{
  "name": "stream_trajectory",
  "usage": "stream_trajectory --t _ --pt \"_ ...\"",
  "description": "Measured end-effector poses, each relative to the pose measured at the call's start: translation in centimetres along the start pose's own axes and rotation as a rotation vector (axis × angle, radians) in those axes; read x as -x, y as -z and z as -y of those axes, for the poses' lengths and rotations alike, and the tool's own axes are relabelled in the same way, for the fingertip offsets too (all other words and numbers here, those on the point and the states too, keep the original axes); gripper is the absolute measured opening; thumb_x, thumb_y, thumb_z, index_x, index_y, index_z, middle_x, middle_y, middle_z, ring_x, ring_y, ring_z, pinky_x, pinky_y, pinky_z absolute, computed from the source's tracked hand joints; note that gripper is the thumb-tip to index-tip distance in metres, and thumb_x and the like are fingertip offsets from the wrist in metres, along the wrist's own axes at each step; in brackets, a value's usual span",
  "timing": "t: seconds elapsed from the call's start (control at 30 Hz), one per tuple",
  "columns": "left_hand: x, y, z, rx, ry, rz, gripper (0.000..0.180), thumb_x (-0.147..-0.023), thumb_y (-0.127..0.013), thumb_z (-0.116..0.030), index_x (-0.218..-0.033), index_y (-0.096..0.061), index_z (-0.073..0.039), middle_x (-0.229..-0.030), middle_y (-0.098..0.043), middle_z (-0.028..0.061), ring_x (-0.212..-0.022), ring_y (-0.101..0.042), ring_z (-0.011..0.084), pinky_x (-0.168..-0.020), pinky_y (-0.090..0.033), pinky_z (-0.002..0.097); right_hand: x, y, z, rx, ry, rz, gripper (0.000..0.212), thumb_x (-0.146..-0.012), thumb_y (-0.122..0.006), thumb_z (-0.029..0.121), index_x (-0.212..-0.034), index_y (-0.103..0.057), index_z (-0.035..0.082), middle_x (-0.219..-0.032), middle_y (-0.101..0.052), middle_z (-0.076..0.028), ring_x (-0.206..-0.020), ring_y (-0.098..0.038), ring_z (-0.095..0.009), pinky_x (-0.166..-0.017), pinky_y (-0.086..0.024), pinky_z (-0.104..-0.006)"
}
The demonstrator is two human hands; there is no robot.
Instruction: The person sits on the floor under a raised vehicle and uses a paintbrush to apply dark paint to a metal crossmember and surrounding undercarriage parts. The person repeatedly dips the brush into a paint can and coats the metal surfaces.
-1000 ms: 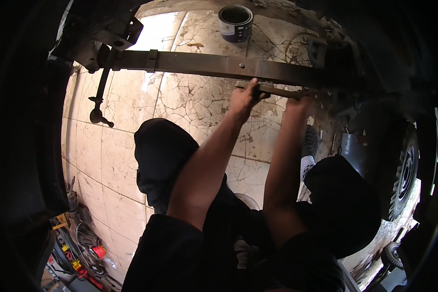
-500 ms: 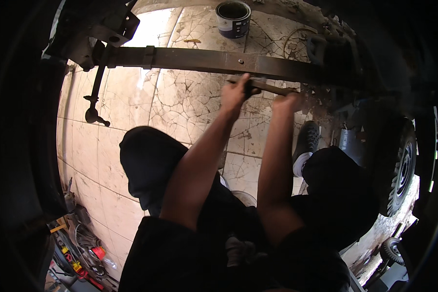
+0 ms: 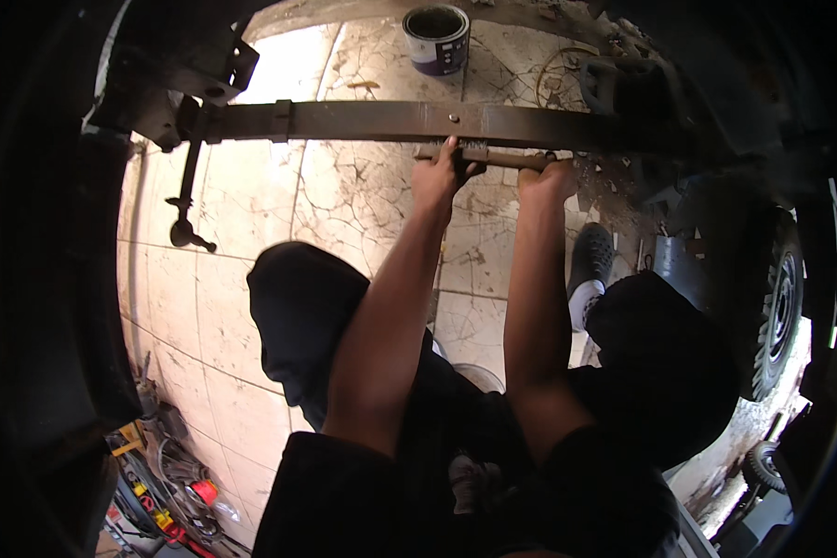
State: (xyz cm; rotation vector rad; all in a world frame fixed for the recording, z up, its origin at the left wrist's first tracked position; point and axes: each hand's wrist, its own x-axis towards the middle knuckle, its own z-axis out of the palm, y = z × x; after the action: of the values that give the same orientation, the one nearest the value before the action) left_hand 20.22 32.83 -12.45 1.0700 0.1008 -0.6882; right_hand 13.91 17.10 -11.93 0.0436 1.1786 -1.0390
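A long rust-brown leaf spring point(image 3: 363, 119) runs across in front of me, with a bolt head point(image 3: 454, 118) near its middle. At its near edge is a wire brush point(image 3: 504, 159) with a wooden handle; its bristles face the spring and appear to touch it. My left hand point(image 3: 437, 177) closes on the bristle end, thumb on top. Further right, my right hand point(image 3: 549, 179) wraps round the handle.
A paint can point(image 3: 436, 42) stands beyond the spring on cracked tiles. A dark rod with a ball joint point(image 3: 184, 228) hangs at the left. Tools and parts point(image 3: 172, 493) lie at lower left. A tyre point(image 3: 777, 307) is at the right.
Both hands have shifted slightly left with the wire brush. The brush was tilted and now lies nearly level along the spring's near edge. The whole view has shifted a little.
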Motion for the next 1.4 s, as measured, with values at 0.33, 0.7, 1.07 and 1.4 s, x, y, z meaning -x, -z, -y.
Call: stream_trajectory --t 0.33,0.7,1.07,1.4 --pt "0.4 -10.2 6.7 -0.028 0.251 0.232 0.039 -0.104 -0.064 -0.024 -0.118 -0.058 0.012 -0.108 -0.070 0.0222 -0.089 -0.076 0.0315 -0.081 -0.065 0.0352 -13.2 5.5 11.4 0.321 0.817 0.839 0.041 -0.101 -0.062 0.026 -0.134 -0.061 0.003 -0.129 -0.068 -0.016 -0.117 -0.067 -0.026 -0.101 -0.055 -0.0426" --pt "0.1 -1.5 0.0 -0.009 0.082 -0.018 0.042 -0.099 -0.071 -0.028 -0.110 -0.061 0.011 -0.104 -0.069 0.0206 -0.086 -0.075 0.0295 -0.073 -0.067 0.0338 -9.4 4.4 -2.0 0.245 0.260 0.191 0.043 -0.105 -0.044 0.032 -0.131 -0.053 -0.001 -0.132 -0.060 -0.019 -0.122 -0.061 -0.030 -0.107 -0.049 -0.0479" --pt "-0.1 4.3 -4.2 -0.220 0.084 -0.101 0.069 -0.100 -0.067 -0.041 -0.130 -0.047 0.018 -0.119 -0.069 0.0260 -0.106 -0.074 0.0309 -0.087 -0.062 0.0306 4.2 1.3 -5.0 0.219 -0.015 0.039 0.054 -0.113 -0.033 0.046 -0.126 -0.055 -0.002 -0.119 -0.062 -0.015 -0.109 -0.062 -0.024 -0.096 -0.054 -0.0389" --pt "0.8 -9.8 5.8 0.056 0.233 0.140 0.035 -0.100 -0.070 -0.021 -0.109 -0.062 0.012 -0.096 -0.073 0.0201 -0.070 -0.074 0.0265 -0.066 -0.064 0.0341 -10.5 3.8 10.5 -0.067 0.314 0.454 0.032 -0.105 -0.048 0.023 -0.129 -0.062 0.006 -0.123 -0.069 -0.013 -0.109 -0.070 -0.031 -0.094 -0.062 -0.0433"
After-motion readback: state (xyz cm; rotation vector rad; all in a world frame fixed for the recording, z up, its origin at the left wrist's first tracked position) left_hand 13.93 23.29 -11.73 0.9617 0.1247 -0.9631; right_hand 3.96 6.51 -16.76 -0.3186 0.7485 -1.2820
